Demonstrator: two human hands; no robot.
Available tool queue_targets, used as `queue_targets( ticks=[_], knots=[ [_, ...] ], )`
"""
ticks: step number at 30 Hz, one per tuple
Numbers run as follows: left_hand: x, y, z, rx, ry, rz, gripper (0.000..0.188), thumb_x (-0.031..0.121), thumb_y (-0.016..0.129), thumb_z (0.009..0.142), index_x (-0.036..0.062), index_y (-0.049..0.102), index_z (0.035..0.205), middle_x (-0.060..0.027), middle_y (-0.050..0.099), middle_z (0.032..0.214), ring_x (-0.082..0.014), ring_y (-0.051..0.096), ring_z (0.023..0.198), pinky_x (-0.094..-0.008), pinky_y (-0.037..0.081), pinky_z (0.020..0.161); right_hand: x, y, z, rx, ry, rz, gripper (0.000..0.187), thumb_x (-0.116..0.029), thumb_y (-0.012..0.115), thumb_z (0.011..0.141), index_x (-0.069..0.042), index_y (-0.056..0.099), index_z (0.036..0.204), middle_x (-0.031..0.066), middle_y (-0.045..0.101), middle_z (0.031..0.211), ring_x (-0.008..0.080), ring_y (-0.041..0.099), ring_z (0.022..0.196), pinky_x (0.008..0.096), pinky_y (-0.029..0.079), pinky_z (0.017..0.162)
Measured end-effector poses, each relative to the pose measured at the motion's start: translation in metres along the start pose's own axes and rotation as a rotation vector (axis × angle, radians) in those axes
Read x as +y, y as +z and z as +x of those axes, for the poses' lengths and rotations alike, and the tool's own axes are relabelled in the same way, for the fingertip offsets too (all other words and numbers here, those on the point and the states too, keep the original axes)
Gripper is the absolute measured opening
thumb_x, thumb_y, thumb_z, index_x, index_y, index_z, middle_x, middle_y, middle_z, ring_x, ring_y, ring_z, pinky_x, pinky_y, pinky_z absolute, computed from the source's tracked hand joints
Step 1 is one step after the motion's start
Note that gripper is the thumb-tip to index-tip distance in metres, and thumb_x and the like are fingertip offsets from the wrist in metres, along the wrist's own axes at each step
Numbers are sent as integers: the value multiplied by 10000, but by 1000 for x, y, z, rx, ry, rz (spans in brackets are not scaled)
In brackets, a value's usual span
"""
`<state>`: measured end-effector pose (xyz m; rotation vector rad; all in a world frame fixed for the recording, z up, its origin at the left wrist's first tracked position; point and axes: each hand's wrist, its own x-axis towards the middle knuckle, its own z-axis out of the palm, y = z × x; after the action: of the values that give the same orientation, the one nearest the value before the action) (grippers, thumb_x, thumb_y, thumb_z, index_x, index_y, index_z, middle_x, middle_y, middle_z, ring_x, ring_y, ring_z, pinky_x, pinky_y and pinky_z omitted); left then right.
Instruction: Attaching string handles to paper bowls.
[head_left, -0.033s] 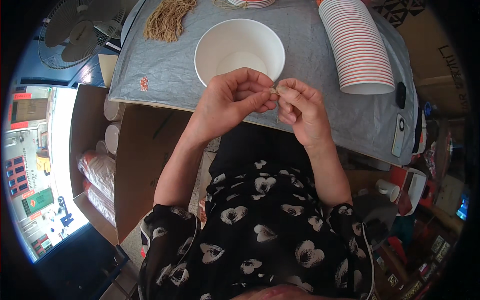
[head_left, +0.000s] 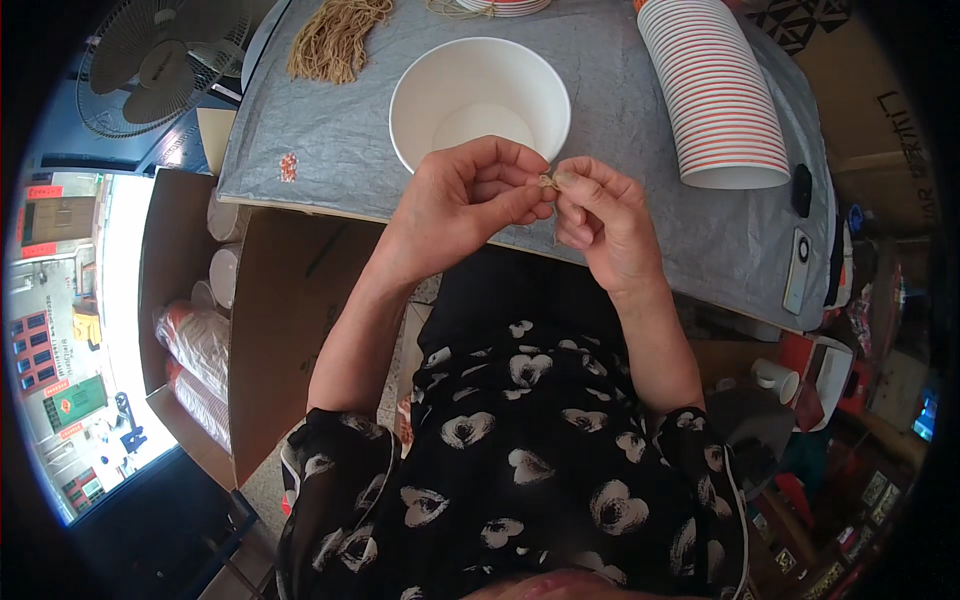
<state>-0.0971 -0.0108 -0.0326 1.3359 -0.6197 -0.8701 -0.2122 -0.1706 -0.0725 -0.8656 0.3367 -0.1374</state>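
Note:
Just in front of a large white paper tub (head_left: 420, 110), my two hands meet over the table's near edge. My left hand (head_left: 470, 195) is closed, thumb and fingertips pinching a short piece of tan twine (head_left: 547, 183). From the other side, my right hand (head_left: 610, 215) pinches the same twine between thumb and forefinger. A small loop or knot shows between the fingertips, and a thin tail hangs below; the rest is hidden by the fingers. The tub stands upright, with nothing visible inside it.
On the grey-covered table (head_left: 300, 120) lie a bundle of tan strands (head_left: 340, 40), small orange-white bits (head_left: 288, 167), a long stack of tubs (head_left: 712, 95), a black object (head_left: 801, 190) and a pale flat device (head_left: 797, 270). An open cardboard box (head_left: 275, 320) stands lower left; a fan (head_left: 160, 65) is beyond.

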Motion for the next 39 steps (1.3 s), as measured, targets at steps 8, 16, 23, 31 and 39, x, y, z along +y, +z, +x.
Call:
queue_targets(
  ticks=[8, 16, 23, 31, 39],
  knots=[
    [-5, -5, 0, -7, -23, 3, 135, 50, 654, 989, -55, 654, 1073, -108, 736, 959, -152, 735, 900, -258, 611, 804, 2, 2, -2, -8, 2, 39, 161, -180, 668, 979, -21, 682, 996, -26, 547, 682, 26, 432, 517, 190, 321, 461],
    [-2, -5, -2, -2, -36, 27, 120, 55, 637, 1000, -48, 656, 1059, -102, 735, 954, -149, 735, 894, -255, 607, 800, -5, 9, -4, 45, -55, -162, 165, -185, 638, 999, -27, 683, 995, -21, 531, 670, 39, 404, 509, 199, 320, 469],
    [-2, -4, 0, -22, -17, 61, 139, 52, 641, 996, -55, 651, 1084, -105, 735, 957, -160, 738, 910, -262, 610, 807, -5, 3, 0, 11, -148, -302, 144, -151, 685, 966, -7, 685, 974, -11, 582, 685, 22, 439, 525, 176, 322, 464],
    [0, -5, -2, -15, -9, 26, 239, 12, 617, 993, -64, 594, 1219, -142, 739, 972, -187, 744, 934, -281, 617, 825, -5, 4, -1, 31, -68, -182, 129, -134, 656, 974, -7, 670, 990, -27, 521, 657, 31, 396, 512, 200, 304, 464],
    [-4, -7, 0, -27, 2, 89, 329, 33, 635, 993, -25, 577, 1311, -152, 751, 1020, -181, 745, 937, -263, 613, 819, -6, 4, -1, 66, -111, -207, 133, -129, 638, 989, -3, 659, 1027, -61, 452, 646, 10, 328, 506, 187, 263, 469]
  ],
)
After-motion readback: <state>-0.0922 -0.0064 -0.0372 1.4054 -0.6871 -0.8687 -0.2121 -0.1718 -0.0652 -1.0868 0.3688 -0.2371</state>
